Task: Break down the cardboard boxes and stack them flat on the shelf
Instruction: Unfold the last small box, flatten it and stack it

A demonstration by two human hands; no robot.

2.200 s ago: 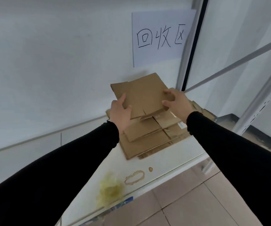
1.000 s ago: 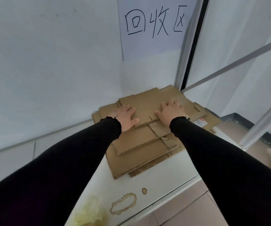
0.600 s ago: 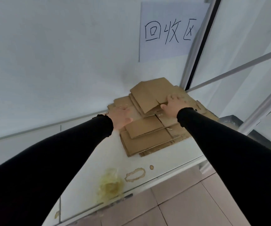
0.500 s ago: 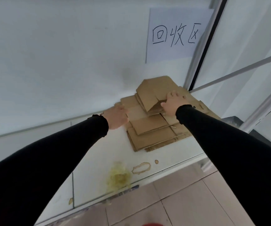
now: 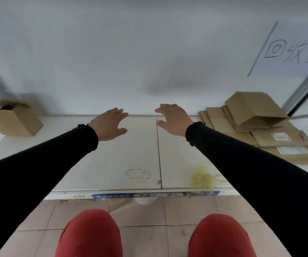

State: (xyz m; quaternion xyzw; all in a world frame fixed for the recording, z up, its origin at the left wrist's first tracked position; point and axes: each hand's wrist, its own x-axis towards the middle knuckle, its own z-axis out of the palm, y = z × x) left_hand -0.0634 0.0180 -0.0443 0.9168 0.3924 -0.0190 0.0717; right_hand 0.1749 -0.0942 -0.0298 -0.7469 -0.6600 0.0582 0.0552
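A stack of flattened cardboard boxes (image 5: 271, 138) lies on the white shelf (image 5: 131, 154) at the far right; its top piece (image 5: 251, 106) has sprung up and is not flat. An upright brown cardboard box (image 5: 14, 117) with its top flaps open stands at the shelf's far left. My left hand (image 5: 109, 123) and my right hand (image 5: 173, 119) hover over the bare middle of the shelf, fingers spread, holding nothing. Both are well apart from the stack and from the upright box.
A paper sign with handwritten characters (image 5: 294, 51) hangs on the white wall above the stack. A metal shelf upright (image 5: 305, 93) runs beside it. The shelf surface has a yellow stain (image 5: 202, 179) and a ring mark (image 5: 138, 173). My red-clad knees (image 5: 92, 234) are over the tiled floor.
Both hands have let go of the flattened stack and moved left to the middle of the shelf. The view has swung left, bringing the upright box into sight.
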